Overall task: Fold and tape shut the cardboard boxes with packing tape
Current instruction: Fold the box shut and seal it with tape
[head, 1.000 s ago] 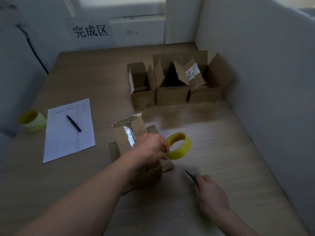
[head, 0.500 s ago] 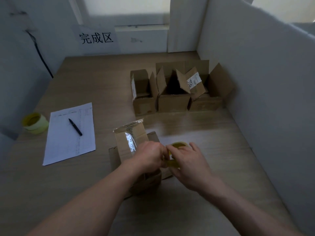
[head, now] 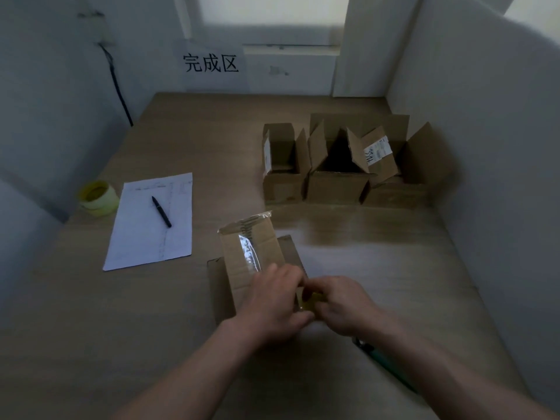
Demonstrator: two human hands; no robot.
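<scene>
Both hands (head: 274, 301) (head: 344, 304) dropped lower, pinching yellow tape roll (head: 312, 300) over glossy-taped box flap (head: 248, 250)

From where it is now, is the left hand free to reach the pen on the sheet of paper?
Probably not at once: the left hand is holding the tape roll with the right hand. The table between it and the pen looks clear, though.

Four cardboard boxes are sitting on the wooden table (head: 378, 256): one near box (head: 242, 268) under two hands, left hand (head: 274, 301) and right hand (head: 342, 304); three open boxes (head: 336, 168) are standing in a row farther back. Two yellow tape rolls are showing: one tape roll (head: 309, 300) between the hands, one spare roll (head: 98, 197) at the table's left edge. One paper sheet (head: 145, 234), one black pen (head: 161, 211), one wall sign (head: 210, 63).
</scene>
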